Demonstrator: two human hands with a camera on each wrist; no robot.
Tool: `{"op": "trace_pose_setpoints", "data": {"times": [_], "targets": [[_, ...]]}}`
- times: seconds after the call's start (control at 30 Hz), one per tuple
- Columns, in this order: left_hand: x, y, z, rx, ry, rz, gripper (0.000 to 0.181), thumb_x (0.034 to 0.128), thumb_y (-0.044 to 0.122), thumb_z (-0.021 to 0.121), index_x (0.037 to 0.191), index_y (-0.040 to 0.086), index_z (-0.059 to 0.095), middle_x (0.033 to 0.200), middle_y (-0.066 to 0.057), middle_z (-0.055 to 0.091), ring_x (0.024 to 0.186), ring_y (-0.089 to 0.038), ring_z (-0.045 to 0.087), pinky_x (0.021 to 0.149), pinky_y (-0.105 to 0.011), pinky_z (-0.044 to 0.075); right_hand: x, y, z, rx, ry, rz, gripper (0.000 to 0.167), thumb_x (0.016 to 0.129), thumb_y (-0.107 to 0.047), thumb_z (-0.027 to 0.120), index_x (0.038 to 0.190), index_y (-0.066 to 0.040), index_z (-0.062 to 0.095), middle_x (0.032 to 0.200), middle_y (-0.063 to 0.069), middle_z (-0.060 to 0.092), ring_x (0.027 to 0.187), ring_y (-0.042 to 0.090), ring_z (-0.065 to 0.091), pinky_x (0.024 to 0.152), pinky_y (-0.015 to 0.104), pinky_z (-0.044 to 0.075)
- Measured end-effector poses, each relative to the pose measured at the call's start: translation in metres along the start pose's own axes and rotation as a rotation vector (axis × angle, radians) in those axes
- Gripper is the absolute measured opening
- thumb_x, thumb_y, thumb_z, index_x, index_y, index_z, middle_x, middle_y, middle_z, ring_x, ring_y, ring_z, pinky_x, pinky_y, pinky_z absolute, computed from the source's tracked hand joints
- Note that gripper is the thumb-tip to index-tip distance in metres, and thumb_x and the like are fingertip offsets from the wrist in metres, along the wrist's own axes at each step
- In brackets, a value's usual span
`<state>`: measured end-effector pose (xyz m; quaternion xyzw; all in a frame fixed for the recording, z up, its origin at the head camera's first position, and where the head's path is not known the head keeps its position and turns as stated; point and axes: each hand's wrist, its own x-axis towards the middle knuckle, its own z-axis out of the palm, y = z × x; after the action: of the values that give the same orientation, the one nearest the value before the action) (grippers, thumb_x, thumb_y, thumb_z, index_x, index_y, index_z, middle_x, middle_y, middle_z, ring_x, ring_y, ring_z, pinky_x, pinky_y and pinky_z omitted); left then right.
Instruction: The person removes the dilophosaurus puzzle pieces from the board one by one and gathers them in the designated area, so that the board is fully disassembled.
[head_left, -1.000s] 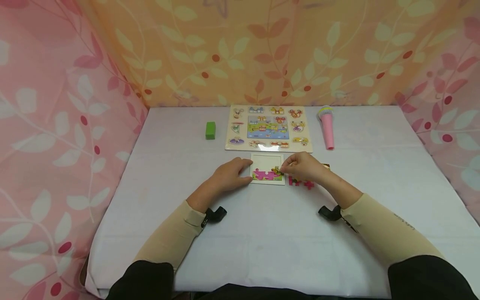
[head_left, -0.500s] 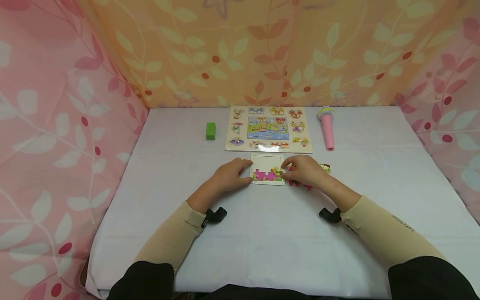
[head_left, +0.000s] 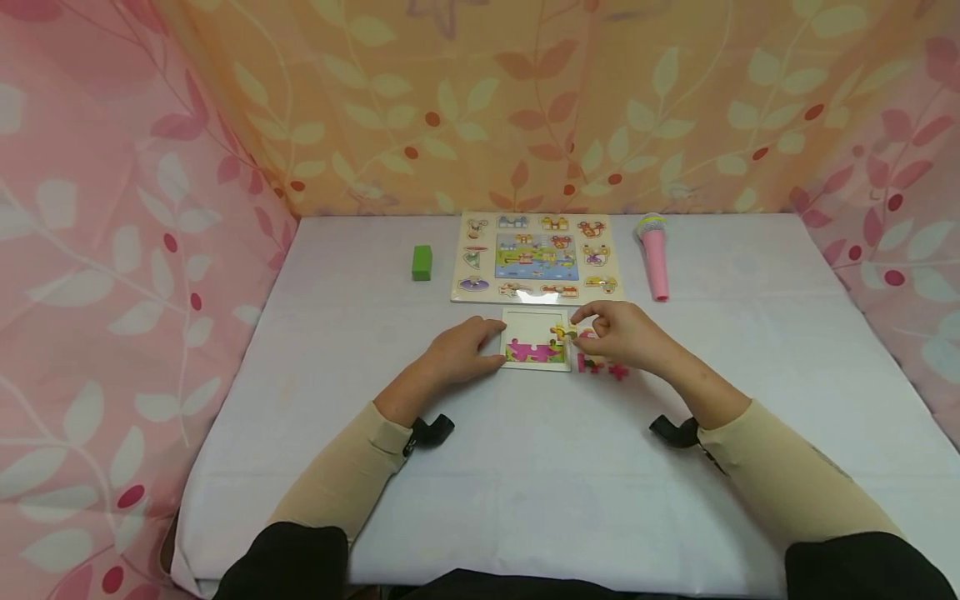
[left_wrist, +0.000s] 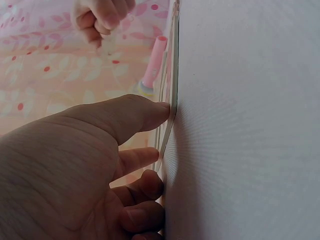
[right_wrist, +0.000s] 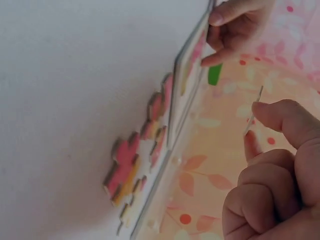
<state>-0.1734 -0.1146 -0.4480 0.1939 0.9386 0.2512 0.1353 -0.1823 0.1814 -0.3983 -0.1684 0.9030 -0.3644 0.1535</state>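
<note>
In the head view, a small white puzzle frame (head_left: 536,315) lies on the table with pink and green jigsaw pieces (head_left: 531,352) along its near side. My left hand (head_left: 459,348) rests at its left edge, the thumb and index fingertips touching the rim. My right hand (head_left: 618,333) is raised over the frame's right edge. Between thumb and index finger it pinches a thin jigsaw piece (right_wrist: 253,111), seen edge-on in the right wrist view; yellow and green show on it from the head. Several loose jigsaw pieces (right_wrist: 122,162) lie right of the frame, partly hidden under my right hand.
Behind the frame lies a larger picture puzzle board (head_left: 480,293). A green block (head_left: 422,262) stands to its left and a pink toy microphone (head_left: 656,262) lies to its right. Floral curtains (head_left: 480,108) enclose the white table (head_left: 510,483) at the back and sides.
My right hand has come up off the frame's right side and moved slightly right, with a jigsaw piece between its fingertips. My left hand and the frame stay in place.
</note>
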Motion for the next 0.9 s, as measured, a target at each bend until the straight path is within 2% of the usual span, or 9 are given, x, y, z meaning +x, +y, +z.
{"op": "trace_pose_setpoints", "data": {"times": [0.27,0.4,0.63,0.9], "targets": [[0.001,0.0,0.0,0.014,0.01,0.013,0.061,0.0955,0.038,0.072,0.149,0.016,0.054,0.098,-0.001,0.052,0.089,-0.017,0.05,0.073,-0.033,0.04,-0.022,0.0,-0.012,0.081,0.039,-0.042,0.031,0.089,-0.013,0.08,0.116,-0.004,0.067,0.06,-0.004,0.031,0.052,0.01,0.028,0.051,0.03,0.029],[0.001,-0.001,0.001,0.009,0.013,0.012,0.06,0.0959,0.038,0.071,0.149,0.016,0.054,0.099,-0.001,0.053,0.09,-0.017,0.05,0.074,-0.033,0.041,-0.034,0.005,-0.02,0.095,0.075,-0.025,0.032,0.088,-0.014,0.08,0.117,-0.007,0.067,0.06,-0.003,0.028,0.053,0.01,0.026,0.05,0.03,0.027],[0.0,-0.001,0.002,0.0,0.01,0.005,0.06,0.0959,0.038,0.071,0.149,0.016,0.054,0.101,-0.001,0.053,0.092,-0.017,0.05,0.076,-0.034,0.042,-0.053,0.019,-0.032,0.096,0.131,-0.007,0.034,0.089,-0.011,0.079,0.119,-0.004,0.066,0.061,-0.004,0.025,0.054,0.01,0.024,0.049,0.031,0.027],[0.002,-0.002,0.003,-0.002,0.012,0.003,0.061,0.096,0.039,0.07,0.15,0.017,0.053,0.101,0.0,0.053,0.092,-0.017,0.051,0.076,-0.034,0.042,-0.071,0.036,-0.039,0.101,0.168,0.065,0.037,0.091,-0.016,0.079,0.123,-0.004,0.064,0.06,-0.004,0.027,0.053,0.01,0.025,0.049,0.033,0.028]]}}
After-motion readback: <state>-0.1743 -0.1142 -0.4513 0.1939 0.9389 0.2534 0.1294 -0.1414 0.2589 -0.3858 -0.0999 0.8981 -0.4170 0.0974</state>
